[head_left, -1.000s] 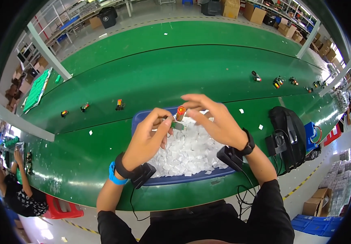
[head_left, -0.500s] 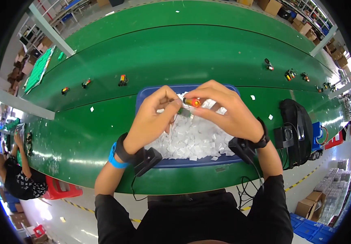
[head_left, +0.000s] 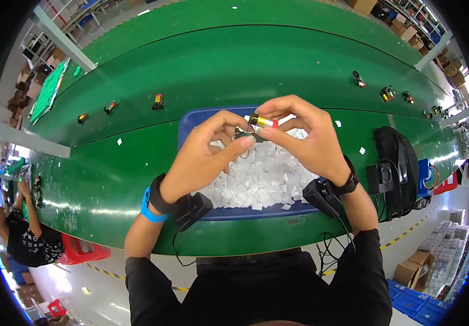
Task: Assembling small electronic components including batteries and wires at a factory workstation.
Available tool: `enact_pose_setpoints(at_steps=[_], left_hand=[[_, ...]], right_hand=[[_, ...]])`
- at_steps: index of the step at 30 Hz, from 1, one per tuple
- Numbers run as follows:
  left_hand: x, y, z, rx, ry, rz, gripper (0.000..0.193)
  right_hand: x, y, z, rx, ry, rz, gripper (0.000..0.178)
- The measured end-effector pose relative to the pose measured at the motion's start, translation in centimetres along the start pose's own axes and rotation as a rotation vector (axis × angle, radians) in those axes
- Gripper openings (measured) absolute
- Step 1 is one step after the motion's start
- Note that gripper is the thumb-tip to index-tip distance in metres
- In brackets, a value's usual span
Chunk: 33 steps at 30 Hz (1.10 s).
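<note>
Over the bin, my right hand (head_left: 315,142) pinches a small cylindrical battery (head_left: 265,121) between thumb and fingertips. Its wrap is yellow and silver, with one red end beside my thumb. Thin wires run from it toward my left hand (head_left: 204,152), whose thumb and forefinger close on a small dark wired part (head_left: 242,132), mostly covered by the fingers. Both hands are almost touching. Beneath them is a blue bin (head_left: 192,116) heaped with small white square pieces (head_left: 253,182). Nothing held rests on the pile.
Similar wired battery assemblies lie along the green bench at left (head_left: 158,101) and right (head_left: 388,94). A black bag (head_left: 400,174) lies right of the bin. Cables (head_left: 332,252) hang at the bench's front edge. Another person (head_left: 20,228) works at far left.
The battery has turned, so its yellow and silver side shows where its red-orange end faced me. Both hands stay over the bin, the left slightly further right.
</note>
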<state>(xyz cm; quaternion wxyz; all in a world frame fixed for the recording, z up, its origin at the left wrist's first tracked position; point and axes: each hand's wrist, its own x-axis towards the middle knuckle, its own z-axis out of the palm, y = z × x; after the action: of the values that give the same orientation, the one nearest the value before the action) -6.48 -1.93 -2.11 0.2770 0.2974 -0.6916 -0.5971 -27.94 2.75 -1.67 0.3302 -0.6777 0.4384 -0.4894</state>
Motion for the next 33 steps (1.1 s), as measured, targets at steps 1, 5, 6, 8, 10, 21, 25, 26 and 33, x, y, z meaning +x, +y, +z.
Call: enact_pose_setpoints(at_steps=[1,5,6,8,10,21,25,26,33], left_hand=[[0.0,0.1,-0.1,-0.053,-0.005,-0.018,0.029],[0.0,-0.1,-0.1,-0.084,-0.010,0.013,0.031],[0.0,-0.2,-0.2,-0.072,-0.010,0.038,0.031],[0.3,-0.3,-0.4,-0.133,-0.039,0.006,0.029],[0.4,-0.4,-0.7,-0.249,-0.100,-0.056,0.027],[0.8,-0.4,-1.6,-0.508,-0.323,-0.235,0.025],[0.7,-0.7,-1.4,-0.517,-0.374,-0.276,0.024],[0.6,-0.8,-1.3,-0.514,-0.383,-0.288,0.024],[0.7,-0.3,-0.7,-0.305,-0.311,-0.254,0.019]], right_hand=[[0.0,0.0,0.0,0.001,0.001,0.001,0.032],[0.0,-0.1,0.2,-0.009,0.026,0.051,0.033],[-0.1,-0.1,0.2,-0.014,0.030,0.025,0.033],[-0.1,0.0,0.0,-0.024,0.038,-0.029,0.034],[0.0,-0.1,-0.1,-0.024,0.022,-0.022,0.034],[-0.2,-0.3,-0.5,0.001,-0.029,0.015,0.029],[-0.4,-0.6,-0.6,-0.045,-0.094,0.052,0.026],[-0.4,-0.7,-0.6,-0.041,-0.093,0.051,0.025],[-0.7,-0.7,-0.2,0.002,-0.081,0.009,0.021]])
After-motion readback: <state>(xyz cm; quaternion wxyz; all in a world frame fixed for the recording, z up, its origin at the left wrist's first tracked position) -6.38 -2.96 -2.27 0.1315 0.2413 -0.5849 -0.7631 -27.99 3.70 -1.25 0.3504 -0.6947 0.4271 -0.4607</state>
